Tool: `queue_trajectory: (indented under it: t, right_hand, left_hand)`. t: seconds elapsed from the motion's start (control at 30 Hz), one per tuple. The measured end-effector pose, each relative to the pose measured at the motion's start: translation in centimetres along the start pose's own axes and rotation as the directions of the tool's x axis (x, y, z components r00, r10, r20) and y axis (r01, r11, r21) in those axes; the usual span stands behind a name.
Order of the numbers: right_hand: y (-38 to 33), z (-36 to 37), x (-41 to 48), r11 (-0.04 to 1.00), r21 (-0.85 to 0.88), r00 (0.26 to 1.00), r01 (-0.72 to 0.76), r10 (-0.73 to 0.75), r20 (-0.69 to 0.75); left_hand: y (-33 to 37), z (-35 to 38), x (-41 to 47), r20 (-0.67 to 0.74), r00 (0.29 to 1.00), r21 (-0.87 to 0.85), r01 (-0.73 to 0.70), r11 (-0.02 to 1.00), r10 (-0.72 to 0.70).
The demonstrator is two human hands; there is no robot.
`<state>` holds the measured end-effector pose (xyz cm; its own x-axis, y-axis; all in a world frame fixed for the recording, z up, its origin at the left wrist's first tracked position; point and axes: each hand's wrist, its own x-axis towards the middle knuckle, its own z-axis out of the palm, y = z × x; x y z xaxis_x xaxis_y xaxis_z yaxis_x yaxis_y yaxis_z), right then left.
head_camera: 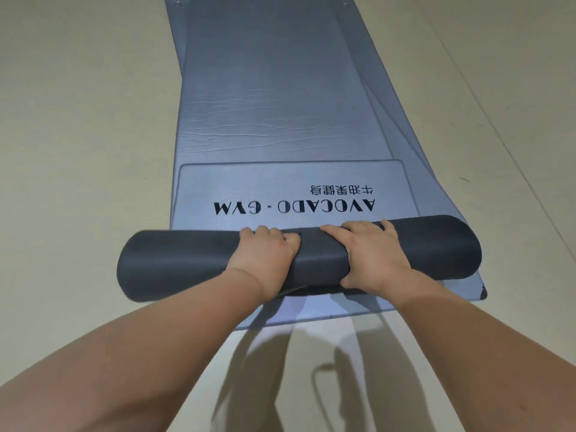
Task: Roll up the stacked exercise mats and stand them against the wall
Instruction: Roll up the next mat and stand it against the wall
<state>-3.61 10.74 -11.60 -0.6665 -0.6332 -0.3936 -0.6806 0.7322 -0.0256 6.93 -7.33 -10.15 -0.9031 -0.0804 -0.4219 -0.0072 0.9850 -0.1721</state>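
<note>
Both hands gripped the roll (pixel 187 263): left hand (pixel 265 254), right hand (pixel 371 257), fingers curled over it. Roll lay on the flat mats (pixel 280 104) on the floor (pixel 78 120).

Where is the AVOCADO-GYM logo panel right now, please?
In the head view the logo panel lies centre frame on the top mat, directly beyond the dark roll gripped by the left hand and right hand.
</note>
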Motion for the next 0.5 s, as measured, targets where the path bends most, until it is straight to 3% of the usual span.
queue_trajectory:
  t: [0.17,0.3,0.33,0.43,0.5]
  right_hand:
    - [-0.2,1.2,-4.6,0.998,0.067,0.997,-0.004,-0.002,0.082]
    - [-2.3,3.1,-7.5,0.986,0.123,0.986,-0.111,0.094,0.136]
    - [-3.2,3.7,-8.2,0.981,0.127,0.984,-0.147,0.132,0.119]
    - [-6.1,6.8,-10.2,0.976,0.104,0.967,-0.192,0.206,-0.150]
    - [-7.2,8.7,-10.9,0.968,0.154,0.946,-0.198,0.230,-0.228]
  left_hand:
    - [1.9,0.4,-3.1,0.015,0.992,0.001,-0.126,0.992,0.126]
    - [0.9,1.0,-3.6,0.030,0.975,-0.003,-0.219,0.976,0.219]
    - [0.3,1.3,-3.4,0.030,0.975,-0.023,-0.218,0.976,0.219]
    - [-1.4,1.7,-2.4,0.024,0.982,-0.193,-0.177,0.965,0.185]
    - [-2.1,2.0,-2.0,0.044,0.982,-0.253,-0.169,0.953,0.186]
